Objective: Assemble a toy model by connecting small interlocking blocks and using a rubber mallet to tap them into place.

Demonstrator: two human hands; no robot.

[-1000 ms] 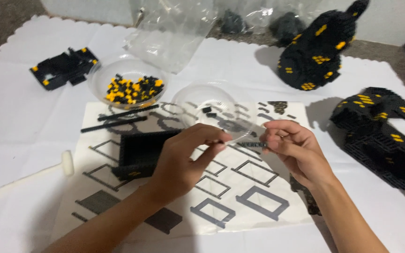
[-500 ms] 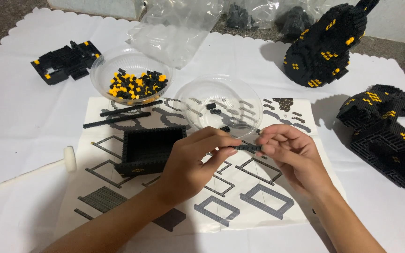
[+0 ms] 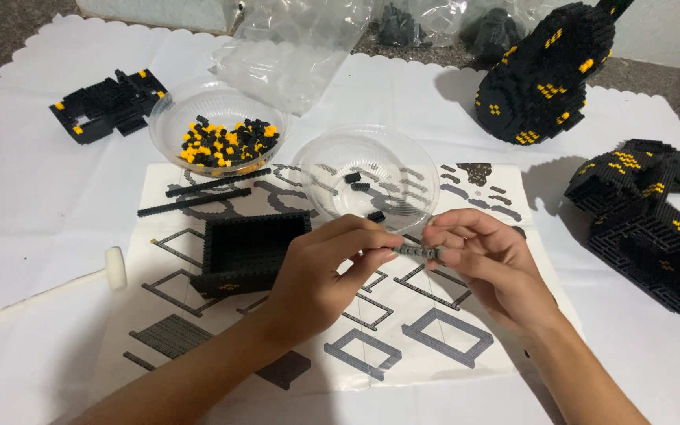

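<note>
My left hand [image 3: 326, 271] and my right hand [image 3: 488, 264] meet over a printed instruction sheet [image 3: 426, 342]. Between their fingertips they pinch a short strip of small dark grey bricks [image 3: 416, 251], each hand on one end. Just left of my left hand stands an open black rectangular brick frame [image 3: 247, 250]. Behind the hands sits a clear plastic bowl [image 3: 365, 175] with a few black bricks in it.
A second clear bowl [image 3: 216, 135] of black and yellow bricks stands at the back left, with two long black strips [image 3: 194, 193] in front of it. A small white mallet [image 3: 57, 287] lies left. Black-and-yellow brick builds sit far left [image 3: 108, 102], back right [image 3: 548, 71] and right [image 3: 651, 220]. Crumpled clear bags [image 3: 297, 47] lie behind.
Both hands have drawn closer together and now hold the brick strip between them. The camera view has shifted slightly, so everything sits lower in the frame.
</note>
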